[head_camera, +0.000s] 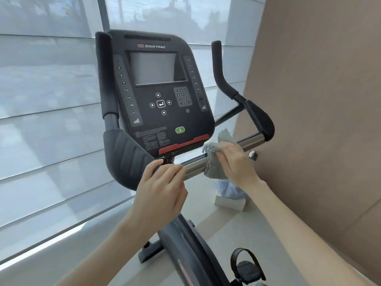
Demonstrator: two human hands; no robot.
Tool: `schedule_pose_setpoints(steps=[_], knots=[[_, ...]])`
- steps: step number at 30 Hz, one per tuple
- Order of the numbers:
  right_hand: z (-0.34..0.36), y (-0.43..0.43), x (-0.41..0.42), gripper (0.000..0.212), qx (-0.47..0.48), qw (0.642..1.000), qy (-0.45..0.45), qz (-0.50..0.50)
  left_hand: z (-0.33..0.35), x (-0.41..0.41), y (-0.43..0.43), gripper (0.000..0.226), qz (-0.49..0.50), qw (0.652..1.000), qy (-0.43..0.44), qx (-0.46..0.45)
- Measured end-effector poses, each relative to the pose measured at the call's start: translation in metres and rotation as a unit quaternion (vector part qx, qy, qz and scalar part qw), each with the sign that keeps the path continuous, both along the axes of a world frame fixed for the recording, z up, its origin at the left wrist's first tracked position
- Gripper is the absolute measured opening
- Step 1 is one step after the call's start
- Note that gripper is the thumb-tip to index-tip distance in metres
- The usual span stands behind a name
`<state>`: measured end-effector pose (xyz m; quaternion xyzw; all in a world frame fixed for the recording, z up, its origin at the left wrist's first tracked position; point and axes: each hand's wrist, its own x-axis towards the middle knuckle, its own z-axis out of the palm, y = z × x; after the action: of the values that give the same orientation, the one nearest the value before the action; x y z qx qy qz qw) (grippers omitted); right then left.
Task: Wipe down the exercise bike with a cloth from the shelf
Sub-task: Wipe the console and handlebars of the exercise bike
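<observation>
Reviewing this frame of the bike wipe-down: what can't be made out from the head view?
- Silver handlebar: the stretch under the grey cloth and right hand is covered.
- Console warning text: too small to read.
- Pedal: partly cut off by the bottom edge.
- Shelf: outside the view.
- Left hand: hides its grip area.

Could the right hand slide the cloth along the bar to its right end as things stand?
Probably yes: the right hand presses the grey cloth on the metal bar, and the stretch toward the black grip looks bare.
</observation>
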<state>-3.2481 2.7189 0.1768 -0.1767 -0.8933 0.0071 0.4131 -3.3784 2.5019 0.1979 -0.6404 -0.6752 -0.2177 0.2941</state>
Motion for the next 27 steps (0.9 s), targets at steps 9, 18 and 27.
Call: schedule_pose_setpoints(steps=[9,18,27], knots=[[0.014,-0.014,-0.015,0.042,-0.102,0.993,-0.057,-0.02,-0.002,0.0,0.013,0.025,0.032,0.999,0.019,0.038],[0.019,0.025,0.001,0.03,0.006,0.993,-0.106,-0.047,-0.001,0.006,0.019,0.031,0.047,0.995,0.006,0.087],[0.025,0.021,-0.028,0.045,-0.073,0.983,-0.163,-0.052,-0.002,0.009,0.023,0.03,0.066,0.993,0.0,0.095]])
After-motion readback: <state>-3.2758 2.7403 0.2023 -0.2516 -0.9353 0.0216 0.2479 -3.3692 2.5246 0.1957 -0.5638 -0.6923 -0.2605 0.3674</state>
